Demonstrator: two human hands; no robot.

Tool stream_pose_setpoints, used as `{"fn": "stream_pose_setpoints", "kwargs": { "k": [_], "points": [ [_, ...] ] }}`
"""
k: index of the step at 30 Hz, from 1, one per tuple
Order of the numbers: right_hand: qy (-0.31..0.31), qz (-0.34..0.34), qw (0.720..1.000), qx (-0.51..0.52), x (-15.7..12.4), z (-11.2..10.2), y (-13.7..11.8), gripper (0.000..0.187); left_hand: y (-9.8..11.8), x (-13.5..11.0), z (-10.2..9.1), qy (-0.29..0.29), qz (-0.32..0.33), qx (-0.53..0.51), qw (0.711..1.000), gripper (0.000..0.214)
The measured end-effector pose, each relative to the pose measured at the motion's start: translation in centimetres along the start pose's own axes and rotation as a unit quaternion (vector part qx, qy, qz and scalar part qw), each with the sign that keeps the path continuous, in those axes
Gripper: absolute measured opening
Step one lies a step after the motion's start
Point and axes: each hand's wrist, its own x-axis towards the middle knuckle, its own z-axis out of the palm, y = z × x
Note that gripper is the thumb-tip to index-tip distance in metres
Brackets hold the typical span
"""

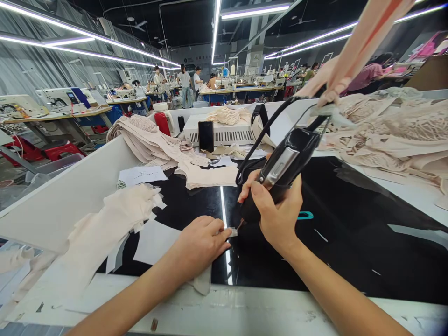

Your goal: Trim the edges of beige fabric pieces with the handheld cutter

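This is a big sewing factory. Rows of sewing machines [63, 99] stand on long tables [241, 88] under bright strip lights [216, 28], and people [185, 84] work far back. Piles of pale cloth [392, 130] lie on the counter [63, 205].

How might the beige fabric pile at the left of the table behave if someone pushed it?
The beige fabric pile would probably bunch and fan apart rather than slide as one, since its thin layers already lie splayed. It looks light and floppy, sagging at its edges. On the glossy black tabletop, pieces might slip easily.
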Motion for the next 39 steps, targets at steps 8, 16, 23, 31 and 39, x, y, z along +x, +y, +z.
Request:
{"fn": "stream_pose_setpoints", "kwargs": {
  "k": [8, 16, 23, 31, 39],
  "points": [
    [0.001, 0.008, 1.0, 0.004, 0.1, 0.0, -0.1, 0.03, 0.0, 0.3, -0.1, 0.015, 0.021, -0.008, 1.0, 0.024],
    [0.006, -0.025, 1.0, 0.011, 0.6, -0.1, 0.0, 0.03, 0.1, 0.3, -0.1, 0.02, 0.022, -0.017, 0.999, 0.023],
    [0.003, 0.01, 1.0, 0.01, 0.2, 0.1, -0.4, 0.03, 0.2, 0.4, -0.2, 0.009, 0.022, -0.008, 1.0, 0.022],
    [-0.007, 0.011, 1.0, -0.01, 0.2, 0.0, -0.6, 0.026, 0.2, 0.4, -0.2, 0.012, 0.021, -0.015, 1.0, 0.023],
    [-0.007, 0.027, 1.0, 0.007, -0.4, -0.1, -1.6, 0.032, 0.1, 0.4, -0.1, 0.014, 0.021, -0.014, 1.0, 0.023]
  ]
}}
